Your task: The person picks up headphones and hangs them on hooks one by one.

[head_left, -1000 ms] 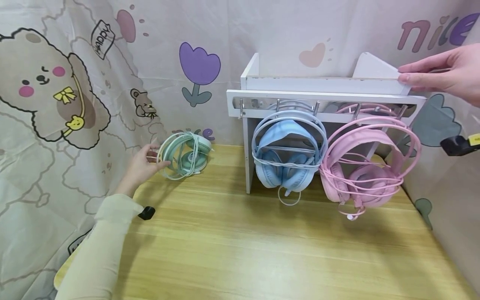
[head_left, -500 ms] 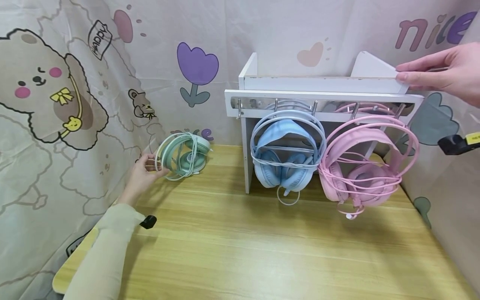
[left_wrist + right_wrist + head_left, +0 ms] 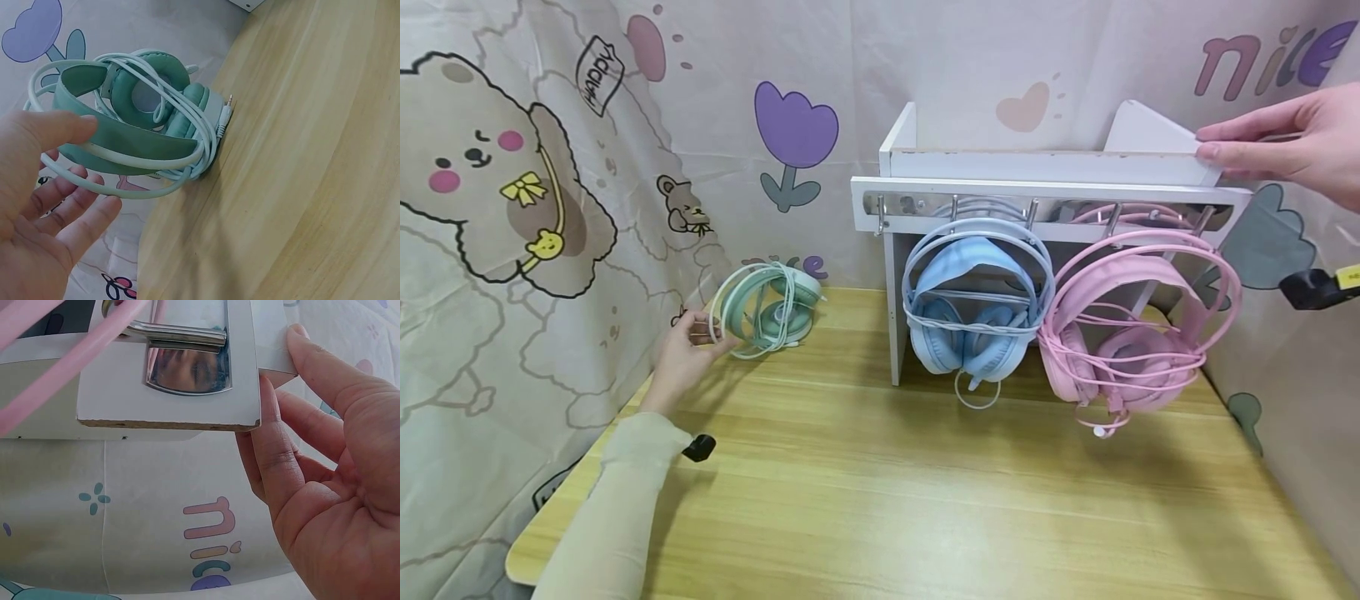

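At the table's left back edge lie green headphones (image 3: pixel 771 312) with their white cable wound round them. My left hand (image 3: pixel 688 350) holds their headband from the left; in the left wrist view the thumb lies over the padded band and the fingers (image 3: pixel 94 219) reach under the thin outer hoops. A white rack (image 3: pixel 1052 169) with metal hooks stands at the back right. My right hand (image 3: pixel 1292 150) pinches its right end panel, thumb on one side and fingers on the other, as the right wrist view (image 3: pixel 312 444) shows.
Blue headphones (image 3: pixel 977 308) and pink headphones (image 3: pixel 1138 333) hang from the rack's hooks, cables wrapped round them. A hook at the rack's left end (image 3: pixel 881 215) bears nothing. The wooden table (image 3: pixel 880 483) meets printed curtains (image 3: pixel 700 108) behind and at both sides.
My left hand has shifted slightly at the green headphones' headband, its thumb closer in over the band. The right hand keeps its grip on the rack, and the hanging headphones stay put.
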A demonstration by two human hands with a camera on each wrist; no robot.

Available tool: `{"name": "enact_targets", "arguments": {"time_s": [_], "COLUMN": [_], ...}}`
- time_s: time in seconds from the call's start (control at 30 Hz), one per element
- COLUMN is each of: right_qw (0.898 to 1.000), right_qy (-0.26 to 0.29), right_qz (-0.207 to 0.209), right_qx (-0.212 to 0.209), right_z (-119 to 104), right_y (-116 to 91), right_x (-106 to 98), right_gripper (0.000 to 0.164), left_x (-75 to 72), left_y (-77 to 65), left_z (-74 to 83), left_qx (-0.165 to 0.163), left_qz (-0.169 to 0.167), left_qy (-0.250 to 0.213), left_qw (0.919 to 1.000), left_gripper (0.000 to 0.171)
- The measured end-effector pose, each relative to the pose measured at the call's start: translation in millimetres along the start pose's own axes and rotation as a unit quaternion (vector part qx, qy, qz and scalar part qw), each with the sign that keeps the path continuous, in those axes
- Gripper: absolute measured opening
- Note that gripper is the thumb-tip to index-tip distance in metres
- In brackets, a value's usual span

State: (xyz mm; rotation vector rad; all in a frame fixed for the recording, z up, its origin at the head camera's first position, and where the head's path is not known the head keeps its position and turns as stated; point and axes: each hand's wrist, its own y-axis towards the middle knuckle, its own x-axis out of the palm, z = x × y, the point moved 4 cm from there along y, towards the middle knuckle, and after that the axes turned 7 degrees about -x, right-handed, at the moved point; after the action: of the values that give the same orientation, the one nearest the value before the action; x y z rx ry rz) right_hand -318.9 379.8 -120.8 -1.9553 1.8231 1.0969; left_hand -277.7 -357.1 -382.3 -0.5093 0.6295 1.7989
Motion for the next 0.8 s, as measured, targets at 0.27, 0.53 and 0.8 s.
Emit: {"name": "enact_targets", "arguments": {"time_s": [0.27, 0.53, 0.8], "right_qw": [1.000, 0.999, 0.999], "right_qy": [-0.009, -0.041, -0.053], "right_qz": [-0.004, 0.000, 0.000], "right_qx": [-0.003, 0.000, 0.004], "right_z": [1.5, -0.4, 4.5], "right_y": [-1.3, -5.5, -2.9], "right_x": [-3.6, -2.5, -4.6], "right_gripper": [0.029, 0.031, 0.033], "left_x": [-2.1, -3.0, -3.1], "left_y": [-0.6, -1.8, -0.4], "left_z": [-4.5, -6.6, -4.9], "left_qx": [0.004, 0.013, 0.030], "left_qz": [0.025, 0.047, 0.065], "left_qy": [-0.016, -0.003, -0.003], "left_qw": [0.9995, 0.9988, 0.9974], "left_gripper": [0.055, 0.049, 0.045]}}
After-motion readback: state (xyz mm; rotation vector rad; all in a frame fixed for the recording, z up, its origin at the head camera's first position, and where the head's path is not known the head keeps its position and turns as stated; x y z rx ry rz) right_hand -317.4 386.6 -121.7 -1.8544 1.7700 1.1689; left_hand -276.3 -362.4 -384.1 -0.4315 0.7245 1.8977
